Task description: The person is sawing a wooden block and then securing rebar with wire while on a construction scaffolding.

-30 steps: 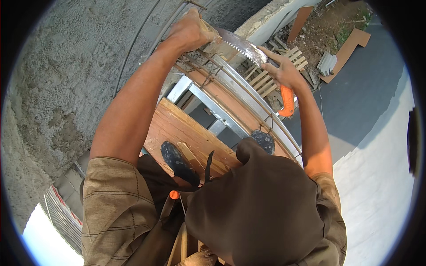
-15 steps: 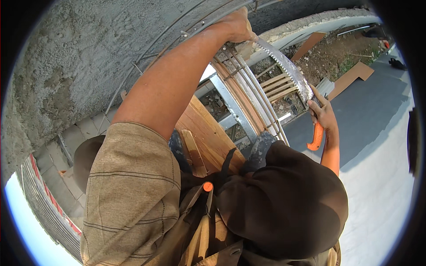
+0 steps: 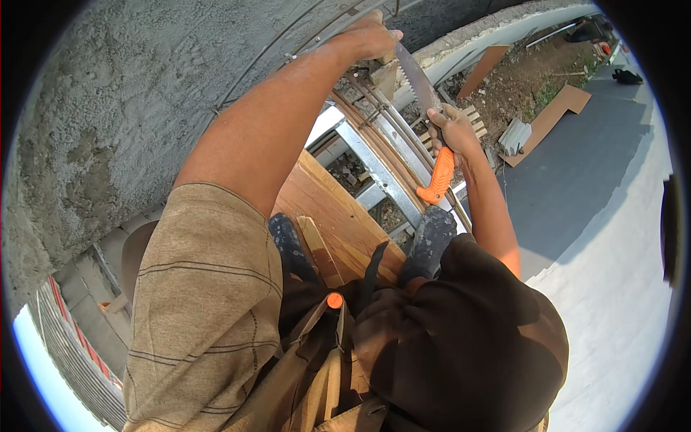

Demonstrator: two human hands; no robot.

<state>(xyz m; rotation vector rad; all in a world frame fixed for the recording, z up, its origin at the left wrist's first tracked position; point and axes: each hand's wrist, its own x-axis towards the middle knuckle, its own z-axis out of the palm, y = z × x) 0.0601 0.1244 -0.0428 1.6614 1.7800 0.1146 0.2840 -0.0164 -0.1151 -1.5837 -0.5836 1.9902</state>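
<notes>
A rough grey concrete wall [image 3: 122, 108] fills the left and far-left of the scene, its surface coarse and pitted. A wooden platform [image 3: 338, 216] lies near the centre, with metal rails [image 3: 374, 169] just beside it on the right. Far right, below, lies bare dirt [image 3: 525, 79] with a flat cardboard sheet [image 3: 551, 115] and a wooden pallet [image 3: 471, 119]. A grey paved area [image 3: 583, 165] lies to the right, partly in shadow. Daylight is bright and hazy.
</notes>
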